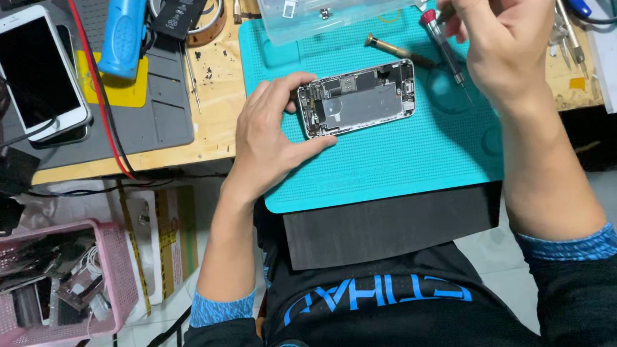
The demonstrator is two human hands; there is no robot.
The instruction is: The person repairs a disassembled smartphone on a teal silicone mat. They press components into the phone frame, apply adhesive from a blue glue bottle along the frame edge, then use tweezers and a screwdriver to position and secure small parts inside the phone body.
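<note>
Gripping one opened phone, left hand, right hand pinching one red-capped screwdriver, one teal mat

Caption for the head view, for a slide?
Left hand steadies an opened silver phone on a teal mat; right hand holds a red-capped screwdriver.

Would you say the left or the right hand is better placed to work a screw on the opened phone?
Probably the right hand: it already holds the screwdriver beside the opened phone, while the left hand steadies its end.
</note>
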